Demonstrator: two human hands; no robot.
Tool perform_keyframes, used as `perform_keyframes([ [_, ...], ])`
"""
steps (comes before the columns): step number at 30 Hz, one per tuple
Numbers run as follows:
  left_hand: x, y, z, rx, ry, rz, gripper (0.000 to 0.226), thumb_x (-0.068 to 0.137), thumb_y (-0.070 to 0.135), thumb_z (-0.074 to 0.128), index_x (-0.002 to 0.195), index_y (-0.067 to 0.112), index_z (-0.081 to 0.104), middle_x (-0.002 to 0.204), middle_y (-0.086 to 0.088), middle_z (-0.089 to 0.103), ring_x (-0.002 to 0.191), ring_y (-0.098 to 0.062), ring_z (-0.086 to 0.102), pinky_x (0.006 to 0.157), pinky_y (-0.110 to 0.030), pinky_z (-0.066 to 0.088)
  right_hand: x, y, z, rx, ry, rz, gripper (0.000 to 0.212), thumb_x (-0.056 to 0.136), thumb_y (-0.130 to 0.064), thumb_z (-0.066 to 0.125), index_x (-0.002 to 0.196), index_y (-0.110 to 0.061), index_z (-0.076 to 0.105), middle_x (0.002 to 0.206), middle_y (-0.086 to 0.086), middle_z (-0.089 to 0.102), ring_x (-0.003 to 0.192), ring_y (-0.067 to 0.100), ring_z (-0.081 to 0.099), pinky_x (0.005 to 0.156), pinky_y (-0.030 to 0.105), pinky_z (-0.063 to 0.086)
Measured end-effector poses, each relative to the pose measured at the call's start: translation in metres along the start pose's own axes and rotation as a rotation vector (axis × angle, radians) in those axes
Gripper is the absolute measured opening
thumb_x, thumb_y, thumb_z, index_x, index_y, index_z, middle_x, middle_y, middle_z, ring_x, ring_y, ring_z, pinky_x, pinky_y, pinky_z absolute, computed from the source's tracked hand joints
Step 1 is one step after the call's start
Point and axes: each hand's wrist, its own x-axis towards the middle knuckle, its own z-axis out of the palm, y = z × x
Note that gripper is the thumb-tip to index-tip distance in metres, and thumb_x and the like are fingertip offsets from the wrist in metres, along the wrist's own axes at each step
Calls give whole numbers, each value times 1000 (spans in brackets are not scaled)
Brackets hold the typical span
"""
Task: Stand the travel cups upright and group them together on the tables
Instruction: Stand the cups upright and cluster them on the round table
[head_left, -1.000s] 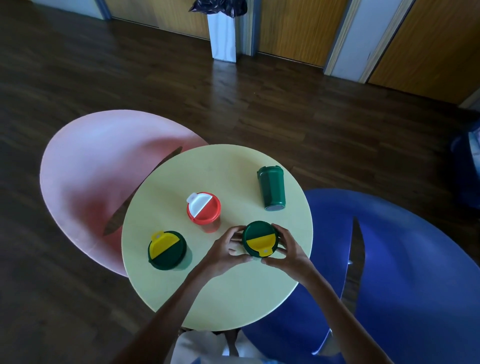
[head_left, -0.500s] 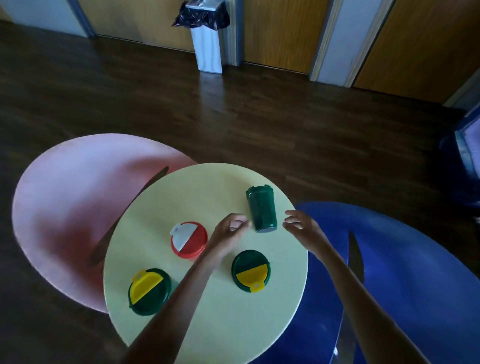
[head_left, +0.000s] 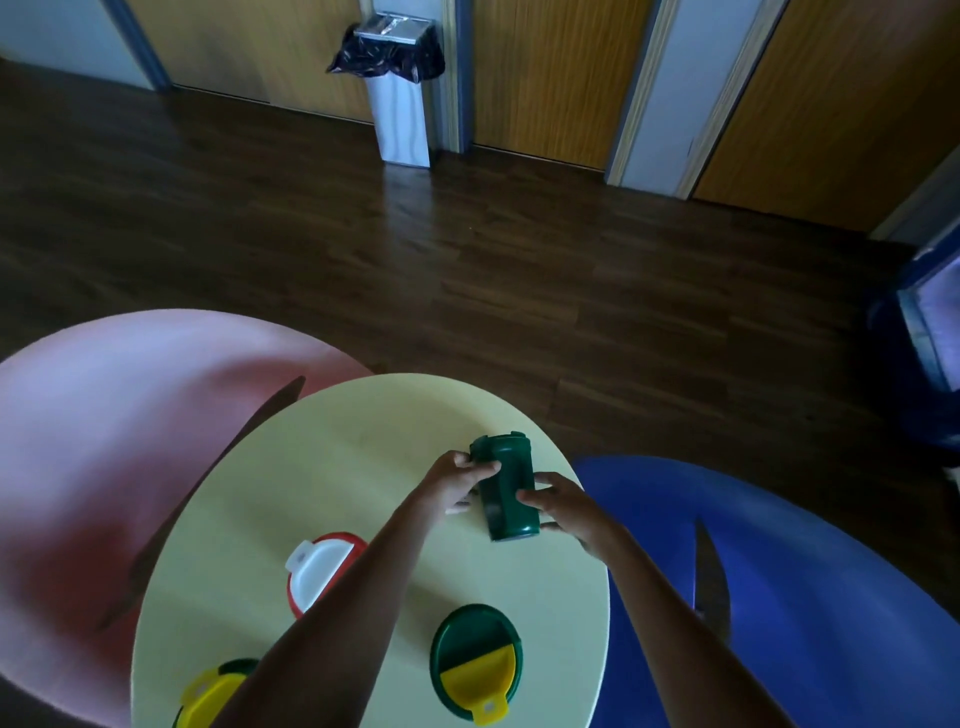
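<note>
**Two hands grip a tipped travel cup on a round yellow table**

Seen from above, a person reaches both arms across a round yellow table (head_left: 337, 467). It overlaps a pink table (head_left: 104, 441) on the left and a blue table (head_left: 779, 597) on the right, making three tables in all.

There are four travel cups, all on the yellow table. Three stand upright and one lies on its side.

The tipped green cup (head_left: 509, 467) lies near the table's far right edge, with its lid pointing away from the person and its base toward them. The left hand (head_left: 454, 480) curls its fingers around the lid end. The right hand (head_left: 569, 512) wraps the body near the base. One hand at each end probably gives leverage to swing the cup up onto its base, so righting it looks like the step in hand.

The upright cups stand closer to the person. A red cup (head_left: 322, 571) with a white lid is left of the table's centre. A yellow-lidded green cup (head_left: 475, 660) stands toward the near edge. A second yellow-lidded cup (head_left: 213, 696) sits at the near left edge, partly hidden by the left forearm. These three stand apart, so the grouping looks unfinished.

Beyond the tables, on the dark wooden floor, a lined bin (head_left: 397, 104) stands against the wall.
</note>
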Motion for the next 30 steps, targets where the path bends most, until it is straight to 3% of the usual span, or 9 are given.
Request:
perform_keyframes([
  [4,0,-2,-3,-26,-43,39,52,79,33,75,118,12,47,122,-11,58,109,-28,61,88,-35,53,1,3,1,64,20,-41,52,81,-26,73,126,-14,49,118,8,63,98,12,63,68,22,47],
  [9,-11,5,-5,-11,-67,178,58,75,23,80,121,12,46,115,-7,60,106,-19,61,95,-39,51,-5,8,-3,122,101,-158,58,77,-20,76,129,-21,49,118,6,62,105,17,61,84,32,51],
  [12,-21,17,-4,43,-35,304,63,66,28,85,119,16,52,114,-1,61,105,-11,60,92,-38,53,-23,-4,-10,182,121,-264,59,77,-34,75,130,-27,50,118,3,63,109,17,62,97,45,49],
  [15,-34,22,-3,37,-50,379,63,66,35,82,121,23,54,118,3,62,107,-11,62,95,-35,51,-48,-20,-14,150,106,-385,60,71,-49,72,126,-34,53,123,-1,62,114,16,59,95,48,50],
  [18,-52,18,0,36,-56,434,57,78,26,76,129,26,49,122,9,57,104,-9,63,81,-16,50,-67,-27,-10,162,102,-487,61,71,-44,72,127,-30,53,125,-3,62,114,15,59,92,41,52],
  [20,-62,12,0,36,-51,466,62,79,25,75,134,27,45,121,13,55,104,-6,63,73,-11,50,-75,-25,-6,196,101,-506,62,71,-37,75,128,-24,54,123,-1,64,114,17,61,92,39,52],
  [25,-78,-11,-6,104,-34,473,69,73,25,81,130,28,43,128,3,54,111,-14,60,88,-27,53,-84,-9,4,105,105,-483,56,72,-24,81,123,-23,58,121,-4,65,114,16,60,94,38,52],
  [30,-90,-34,-5,289,35,526,77,70,25,83,132,24,39,126,3,55,104,-10,60,80,-18,51,-83,10,13,41,114,-411,64,66,-7,84,122,-24,57,118,-4,66,112,14,61,91,40,54],
])
